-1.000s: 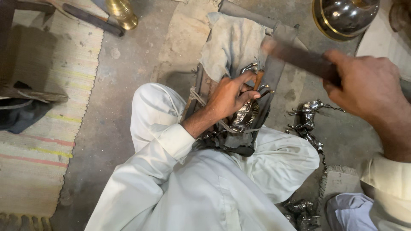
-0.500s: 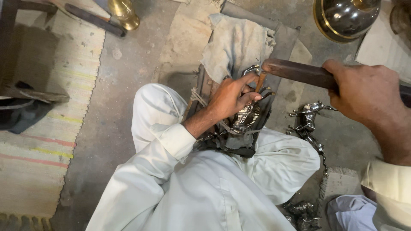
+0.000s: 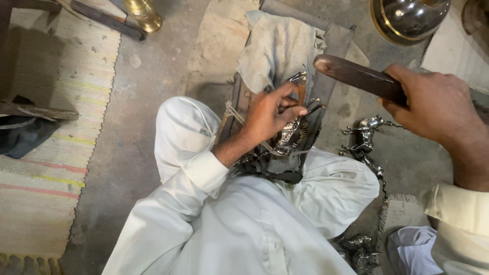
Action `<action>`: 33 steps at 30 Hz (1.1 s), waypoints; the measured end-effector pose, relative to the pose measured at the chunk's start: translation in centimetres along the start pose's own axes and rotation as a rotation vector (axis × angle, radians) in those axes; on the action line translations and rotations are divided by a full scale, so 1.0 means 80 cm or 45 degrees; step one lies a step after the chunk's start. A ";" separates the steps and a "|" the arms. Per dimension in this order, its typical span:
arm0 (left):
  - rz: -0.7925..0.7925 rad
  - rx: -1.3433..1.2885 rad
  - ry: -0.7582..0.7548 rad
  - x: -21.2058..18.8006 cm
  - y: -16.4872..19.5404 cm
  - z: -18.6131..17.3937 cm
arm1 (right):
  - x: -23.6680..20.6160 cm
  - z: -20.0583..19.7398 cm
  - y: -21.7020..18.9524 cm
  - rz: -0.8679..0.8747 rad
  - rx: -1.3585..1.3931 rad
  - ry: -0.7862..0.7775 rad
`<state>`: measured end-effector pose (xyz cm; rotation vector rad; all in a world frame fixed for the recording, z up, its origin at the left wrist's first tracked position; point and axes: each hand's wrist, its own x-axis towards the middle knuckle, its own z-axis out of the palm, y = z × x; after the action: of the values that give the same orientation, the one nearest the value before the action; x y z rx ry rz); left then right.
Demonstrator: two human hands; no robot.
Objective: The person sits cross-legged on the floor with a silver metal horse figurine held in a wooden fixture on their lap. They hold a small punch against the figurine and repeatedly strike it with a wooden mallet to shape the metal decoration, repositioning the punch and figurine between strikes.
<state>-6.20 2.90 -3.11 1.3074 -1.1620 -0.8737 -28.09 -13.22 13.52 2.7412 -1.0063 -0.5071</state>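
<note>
A small silver metal figurine [image 3: 291,133] is pinned on the padded block [image 3: 326,91] between the knees by the left hand [image 3: 270,114], clamped around it. A dark wooden mallet [image 3: 359,77] is gripped tight in the right hand [image 3: 433,107]. Fingers [image 3: 285,91] could easily get smacked if the swing's misjudged.

I see a bare, dusty grey concrete floor [image 3: 142,127]. At left lies a striped woven mat [image 3: 46,168] with dark wooden furniture [image 3: 30,66] on it. Far right, a polished metal vessel [image 3: 407,18] catches soft light.
</note>
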 end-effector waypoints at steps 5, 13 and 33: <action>0.202 0.104 -0.012 -0.009 0.002 0.001 | -0.012 0.001 -0.011 -0.080 -0.103 0.120; 0.278 0.199 0.018 -0.007 0.006 0.005 | -0.029 -0.030 -0.028 -0.087 -0.088 0.273; 0.237 0.216 -0.004 -0.005 -0.002 0.007 | -0.026 -0.032 -0.024 0.097 -0.052 0.103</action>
<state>-6.79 3.10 -3.34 1.3093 -1.3601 -0.6532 -27.48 -10.28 15.86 2.6528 -1.0635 -0.3965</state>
